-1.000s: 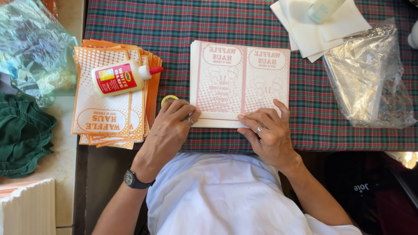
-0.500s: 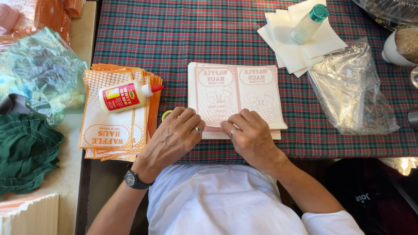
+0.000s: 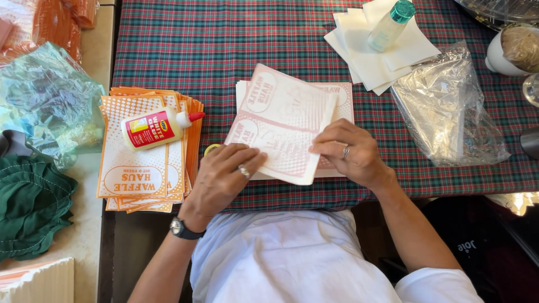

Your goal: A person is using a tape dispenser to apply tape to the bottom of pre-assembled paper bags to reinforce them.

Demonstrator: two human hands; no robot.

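Note:
A white paper sheet with faint red print [image 3: 283,120] is lifted and turned askew above a small stack of similar sheets [image 3: 343,96] on the plaid tablecloth. My left hand [image 3: 224,177] grips its near left corner, and my right hand [image 3: 349,154] pinches its right edge. Each hand wears a ring, and a watch sits on the left wrist. A bit of yellow tape roll [image 3: 211,148] peeks out beside my left hand.
A pile of orange printed paper bags [image 3: 143,168] lies at the left with a white glue bottle [image 3: 157,127] on top. White napkins [image 3: 382,56] under a teal-capped bottle [image 3: 390,25] and a clear plastic bag [image 3: 449,106] lie at the right. Green cloth [image 3: 31,207] sits far left.
Both hands pressed flat on the sheets before; now they have picked up the top sheet and rotated it off the stack. The camera view has shifted slightly.

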